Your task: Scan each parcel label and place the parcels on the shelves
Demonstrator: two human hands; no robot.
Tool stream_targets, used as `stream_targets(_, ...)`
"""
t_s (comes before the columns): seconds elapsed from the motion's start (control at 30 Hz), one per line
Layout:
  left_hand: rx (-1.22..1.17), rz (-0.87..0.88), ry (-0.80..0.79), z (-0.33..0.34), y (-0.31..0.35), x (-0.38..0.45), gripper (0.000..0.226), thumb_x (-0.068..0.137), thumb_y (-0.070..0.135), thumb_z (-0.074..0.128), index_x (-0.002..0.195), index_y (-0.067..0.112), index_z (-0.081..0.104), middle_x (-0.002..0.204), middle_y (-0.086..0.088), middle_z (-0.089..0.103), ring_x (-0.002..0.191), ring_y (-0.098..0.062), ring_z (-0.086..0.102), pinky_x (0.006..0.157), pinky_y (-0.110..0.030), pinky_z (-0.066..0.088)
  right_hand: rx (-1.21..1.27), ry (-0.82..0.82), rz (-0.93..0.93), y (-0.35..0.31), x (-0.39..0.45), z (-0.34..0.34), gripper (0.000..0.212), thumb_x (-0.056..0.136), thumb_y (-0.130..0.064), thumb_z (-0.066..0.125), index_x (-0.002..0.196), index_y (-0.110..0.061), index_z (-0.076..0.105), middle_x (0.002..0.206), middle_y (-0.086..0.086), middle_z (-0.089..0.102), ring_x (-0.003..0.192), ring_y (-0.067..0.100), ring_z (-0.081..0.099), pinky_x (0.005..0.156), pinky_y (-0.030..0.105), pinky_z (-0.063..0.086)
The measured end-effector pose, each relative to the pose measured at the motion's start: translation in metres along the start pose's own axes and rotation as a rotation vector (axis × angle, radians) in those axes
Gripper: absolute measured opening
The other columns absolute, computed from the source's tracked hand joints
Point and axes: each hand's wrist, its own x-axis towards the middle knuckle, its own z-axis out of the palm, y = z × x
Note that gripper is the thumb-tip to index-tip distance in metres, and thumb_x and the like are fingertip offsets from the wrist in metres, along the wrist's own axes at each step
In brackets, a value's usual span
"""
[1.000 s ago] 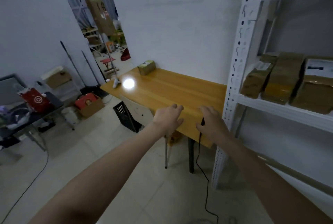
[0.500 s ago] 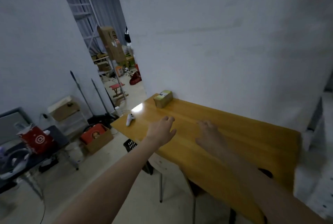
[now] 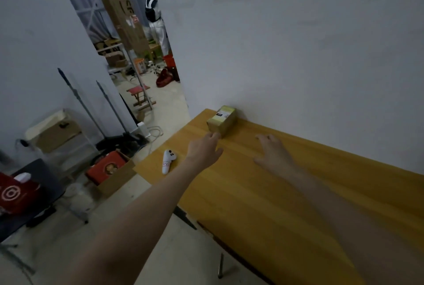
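Note:
A small brown cardboard parcel (image 3: 222,120) with a white label on top sits at the far end of the wooden table (image 3: 286,193), against the white wall. My left hand (image 3: 204,150) reaches out over the table, its fingertips just short of the parcel's near corner, holding nothing. My right hand (image 3: 273,150) hovers over the table to the right of the parcel, fingers spread and empty. A white handheld scanner (image 3: 168,161) lies on the table's left edge, left of my left forearm. The shelves are out of view.
Left of the table, on the floor, stand an open cardboard box with a red item (image 3: 110,170), a small cart with a box (image 3: 55,133) and leaning poles. A dark table with a red bag (image 3: 13,193) is at the far left. A doorway opens onto a cluttered room.
The view has swung left, away from the shelf rack, and closer to the table's far end. Both hands have stretched forward toward the parcel; the scanner and parcel now appear nearer.

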Motion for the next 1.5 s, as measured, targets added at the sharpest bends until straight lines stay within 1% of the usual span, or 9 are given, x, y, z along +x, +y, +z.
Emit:
stream_targets(0.2,-0.031,0.019,-0.079,0.073,-0.096,0.135,0.048,0.098,0.041,0.049,0.138,0.016,0.037,0.134,-0.005,0.046,0.108,-0.028,0.057,0.064,-0.035,0.045,0.036,-0.015,0.100,-0.021,0.157,0.073,0.062,0.092,-0.032,0.058,0.146,-0.017,0.031,0.145,0.010,0.035,0.131,0.026,0.038,0.098,0.035,0.040)
stream_targets(0.3,-0.026,0.037,-0.097,0.106,-0.131,0.185,0.052,0.098,0.043,0.049,0.140,0.017,0.035,0.142,-0.005,0.041,0.121,-0.027,0.050,0.073,-0.036,0.047,0.089,-0.034,0.159,-0.021,0.224,0.112,0.064,0.091,-0.035,0.061,0.145,-0.016,0.032,0.144,0.009,0.040,0.125,0.026,0.045,0.093,0.033,0.042)
stream_targets(0.43,-0.081,0.030,-0.104,0.149,-0.166,0.236,0.054,0.098,0.042,0.049,0.143,0.019,0.032,0.149,-0.003,0.033,0.131,-0.026,0.041,0.085,-0.039,0.049,0.227,-0.024,0.247,-0.010,0.290,0.162,0.068,0.091,-0.034,0.062,0.147,-0.014,0.029,0.147,0.009,0.036,0.131,0.025,0.039,0.101,0.032,0.037)
stream_targets(0.6,-0.080,0.041,-0.112,0.196,-0.186,0.286,0.058,0.097,0.049,0.045,0.146,0.022,0.027,0.153,-0.003,0.029,0.133,-0.027,0.040,0.084,-0.042,0.051,0.233,0.011,0.238,0.006,0.345,0.207,0.070,0.092,-0.035,0.060,0.148,-0.015,0.025,0.146,0.010,0.032,0.131,0.025,0.036,0.102,0.032,0.036)
stream_targets(0.83,-0.288,0.011,-0.104,0.232,-0.189,0.338,0.062,0.101,0.051,0.033,0.150,0.014,0.024,0.152,-0.006,0.032,0.125,-0.028,0.050,0.088,-0.043,0.052,0.725,0.187,0.476,0.024,0.408,0.236,0.058,0.091,-0.035,0.061,0.140,-0.014,0.039,0.142,0.006,0.046,0.129,0.025,0.044,0.099,0.034,0.040)
stream_targets(0.97,-0.495,-0.005,-0.123,0.241,-0.188,0.350,0.059,0.102,0.047,0.033,0.150,0.014,0.027,0.152,-0.004,0.033,0.126,-0.024,0.049,0.095,-0.042,0.049,1.121,0.130,0.661,0.034,0.423,0.246,0.056,0.095,-0.039,0.055,0.144,-0.021,0.036,0.142,0.003,0.047,0.127,0.028,0.045,0.089,0.036,0.039)
stream_targets(1.33,-0.806,0.052,-0.026,0.232,-0.179,0.300,0.036,0.099,0.030,0.051,0.130,0.013,0.043,0.129,-0.001,0.048,0.107,-0.014,0.056,0.085,-0.036,0.056,1.486,0.110,0.534,0.019,0.368,0.259,0.049,0.083,-0.042,0.068,0.127,-0.052,0.050,0.130,-0.009,0.058,0.123,0.021,0.050,0.107,0.059,0.032)
stream_targets(1.43,-0.861,0.072,0.030,0.216,-0.171,0.268,0.036,0.097,0.026,0.055,0.129,0.012,0.044,0.127,0.005,0.045,0.105,-0.004,0.052,0.084,-0.029,0.057,1.570,0.177,0.524,0.013,0.336,0.249,0.063,0.065,-0.052,0.079,0.122,-0.052,0.053,0.136,-0.003,0.054,0.125,0.028,0.048,0.098,0.058,0.039)
stream_targets(1.5,-0.885,0.083,0.083,0.201,-0.164,0.242,0.037,0.096,0.023,0.058,0.128,0.012,0.044,0.127,0.004,0.046,0.106,-0.002,0.053,0.082,-0.028,0.058,1.616,0.204,0.503,0.004,0.310,0.239,0.062,0.065,-0.049,0.078,0.122,-0.046,0.054,0.130,0.003,0.058,0.117,0.032,0.055,0.081,0.046,0.049)
